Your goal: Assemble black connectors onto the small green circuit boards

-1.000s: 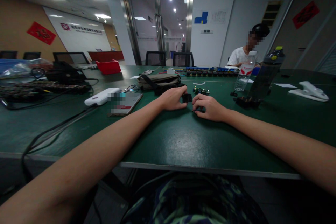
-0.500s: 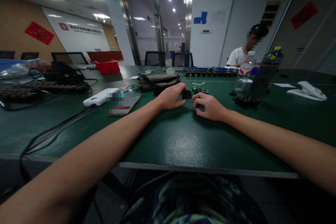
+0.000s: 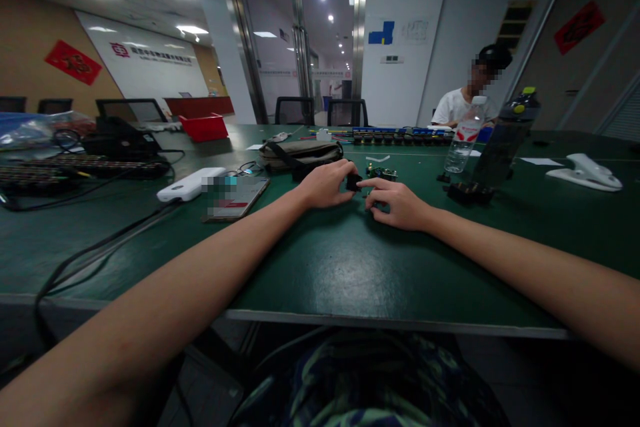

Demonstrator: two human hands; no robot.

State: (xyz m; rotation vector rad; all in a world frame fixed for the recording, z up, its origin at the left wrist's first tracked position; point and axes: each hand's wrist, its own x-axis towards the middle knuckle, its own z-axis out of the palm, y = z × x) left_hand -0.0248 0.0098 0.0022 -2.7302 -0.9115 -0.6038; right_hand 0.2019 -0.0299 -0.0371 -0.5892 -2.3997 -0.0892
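My left hand (image 3: 327, 184) is closed round the edge of a small black block (image 3: 354, 182), thumb below and fingers above. The block is held just over the green table. My right hand (image 3: 394, 205) is beside it, with the index finger stretched out to the block's right side. Its other fingers are curled towards the thumb around something small and dark, too little to make out. Just behind the right hand lies a small green circuit board (image 3: 384, 173) with parts on it.
A grey-green pouch (image 3: 280, 156) lies behind my left hand. To the left are a phone (image 3: 245, 197), a white power bank (image 3: 193, 185) and cables. On the right stand a water bottle (image 3: 465, 140), a dark bottle (image 3: 505, 140) and a white stapler-like tool (image 3: 587, 173). Another person (image 3: 457, 107) sits across.
My right index finger has straightened out and now reaches the black block. The block has turned slightly in my left hand and shows a smaller dark face.
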